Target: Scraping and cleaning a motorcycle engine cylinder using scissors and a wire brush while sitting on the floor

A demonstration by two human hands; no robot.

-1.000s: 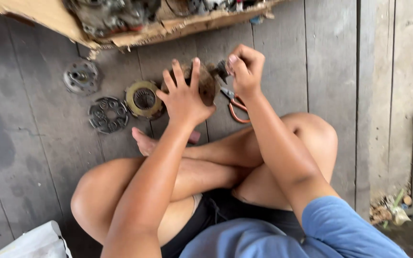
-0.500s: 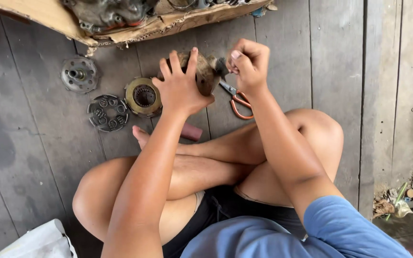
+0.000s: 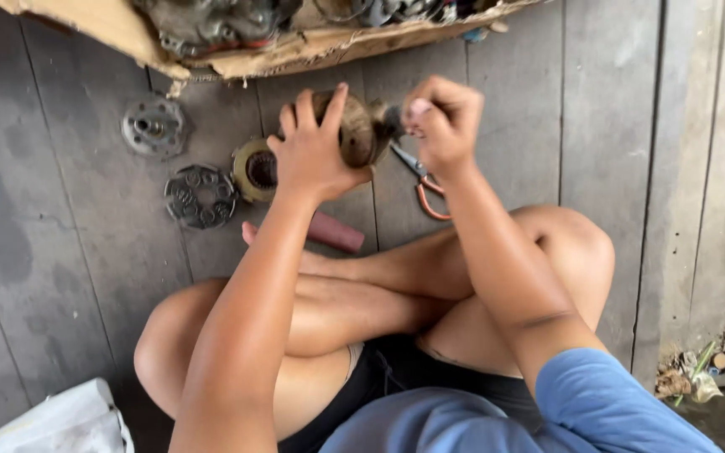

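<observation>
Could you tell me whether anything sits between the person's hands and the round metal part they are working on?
Nothing visible does. The left hand already cups the round metal part, and the right hand is closed against its other side. The pliers lie on the floor below.

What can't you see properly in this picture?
- Head view: the round rusty metal part is mostly covered by the left hand.
- Whatever the clenched right hand grips is hidden inside its fist.
- The torn cardboard box of dark metal parts is cut off by the top edge.
</observation>
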